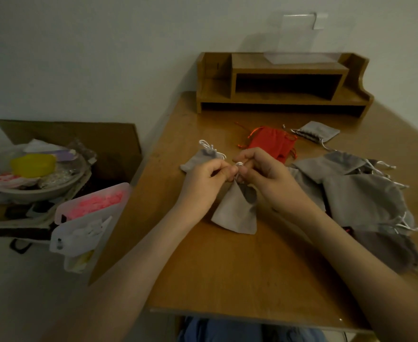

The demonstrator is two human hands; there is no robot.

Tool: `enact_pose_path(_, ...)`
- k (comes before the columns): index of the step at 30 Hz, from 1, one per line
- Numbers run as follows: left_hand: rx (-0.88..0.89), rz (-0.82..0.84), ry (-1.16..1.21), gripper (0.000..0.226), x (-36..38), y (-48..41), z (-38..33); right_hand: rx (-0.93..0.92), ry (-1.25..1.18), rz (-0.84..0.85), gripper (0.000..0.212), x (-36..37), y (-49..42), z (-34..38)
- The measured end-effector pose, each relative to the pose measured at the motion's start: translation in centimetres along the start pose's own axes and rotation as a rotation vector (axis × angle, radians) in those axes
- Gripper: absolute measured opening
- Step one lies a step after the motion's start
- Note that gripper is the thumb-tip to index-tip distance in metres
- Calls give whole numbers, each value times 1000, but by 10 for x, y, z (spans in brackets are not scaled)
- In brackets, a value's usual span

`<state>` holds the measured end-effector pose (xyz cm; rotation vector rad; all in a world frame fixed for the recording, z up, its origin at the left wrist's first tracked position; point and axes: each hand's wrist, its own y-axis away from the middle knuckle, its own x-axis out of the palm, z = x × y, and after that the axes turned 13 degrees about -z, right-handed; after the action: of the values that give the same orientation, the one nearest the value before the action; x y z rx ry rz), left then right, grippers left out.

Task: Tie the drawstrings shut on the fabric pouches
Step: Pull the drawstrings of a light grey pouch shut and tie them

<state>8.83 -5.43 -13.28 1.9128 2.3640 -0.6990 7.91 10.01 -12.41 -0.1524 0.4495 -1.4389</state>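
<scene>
A grey fabric pouch [235, 211] hangs from my fingers over the middle of the wooden table [227, 272], its lower edge resting on the wood. My left hand [203, 178] and my right hand [262, 174] meet at its gathered neck, each pinching the white drawstring [239, 164]. Behind my left hand lies a grey pouch [200, 157] with a knotted white cord. Red pouches [274, 141] lie further back. One grey pouch [319, 131] sits at the back right, and a heap of grey pouches [361, 193] spreads to the right.
A wooden desk organiser [282, 82] stands at the table's far edge by the wall. Left of the table, a cardboard box [74, 134] holds a bowl, a yellow container [33, 164] and plastic trays with pink pieces [96, 203].
</scene>
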Motion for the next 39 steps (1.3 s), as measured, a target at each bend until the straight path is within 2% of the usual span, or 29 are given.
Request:
enact_pose_path(3,-46,34,26,24,0,0,0,-13,-16,61,23,-4,0,2)
enact_pose_path(10,-198,142,184,29,-2,4,-7,-26,-162,124,14,-5,2,12)
enact_pose_path(16,-343,210,377,20,2,4,-11,-80,-133,-25,15,-4,2,10)
enact_pose_path(19,-297,286,343,17,1,5,-10,-29,-164,-74,10,-4,-2,2)
enact_pose_path(21,-256,302,285,14,1,6,-10,34,-275,-35,3,-3,0,2)
enact_pose_path(23,-243,288,281,24,1,7,-9,45,-318,7,6,-1,2,5)
enact_pose_path(26,-201,221,307,31,-1,7,-9,40,-233,10,16,-2,0,4)
enact_pose_path(29,-217,161,343,23,-1,5,-11,25,62,9,23,-5,-3,-1)
enact_pose_path(31,-274,123,402,17,-3,3,-11,63,165,48,25,-7,-3,-5)
enact_pose_path(34,-335,111,549,21,-7,2,-17,92,224,88,25,-8,-3,-3)
enact_pose_path(39,-413,144,736,24,-8,0,-19,110,212,14,33,-11,-5,-1)
